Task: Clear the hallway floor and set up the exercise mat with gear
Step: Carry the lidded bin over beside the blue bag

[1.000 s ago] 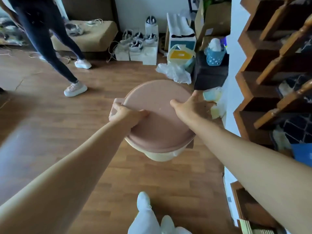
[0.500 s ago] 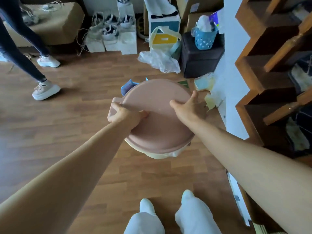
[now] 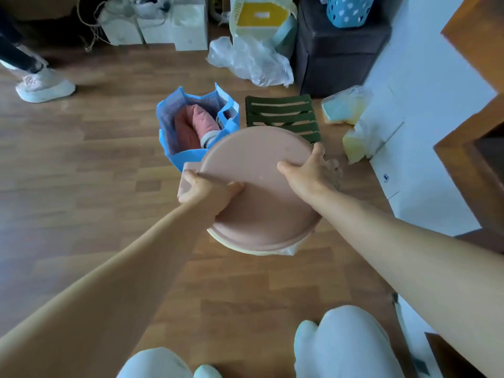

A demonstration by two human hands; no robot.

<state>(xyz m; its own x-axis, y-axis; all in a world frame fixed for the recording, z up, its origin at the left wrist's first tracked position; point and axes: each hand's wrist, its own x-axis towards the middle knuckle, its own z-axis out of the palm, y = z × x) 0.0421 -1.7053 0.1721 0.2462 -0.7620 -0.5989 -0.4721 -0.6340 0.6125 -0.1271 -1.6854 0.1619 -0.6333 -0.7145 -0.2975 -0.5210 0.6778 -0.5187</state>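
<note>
I carry a round cream bin with a pink lid [image 3: 261, 197] above the wooden floor [image 3: 81, 165], held between both hands. My left hand [image 3: 201, 188] grips the lid's left edge with its fingers curled under the rim. On the right edge my right hand [image 3: 308, 173] holds on, thumb on top of the lid and fingers over the side. A plastic liner peeks out under the rim at the lower right. The body of the bin is mostly hidden beneath the lid.
Just beyond the bin stand a blue mesh bag [image 3: 191, 124] with pink and red cloth and a dark green slatted stool [image 3: 283, 115]. Plastic bags [image 3: 251, 61], a dark ottoman [image 3: 338, 50] and white boxes [image 3: 174, 28] line the far side. Another person's shoe [image 3: 43, 87] is at left.
My view has tilted down and moved forward with the bin. The blue bag and green stool have come into sight beyond it. The other person's feet have shifted to the left edge.
</note>
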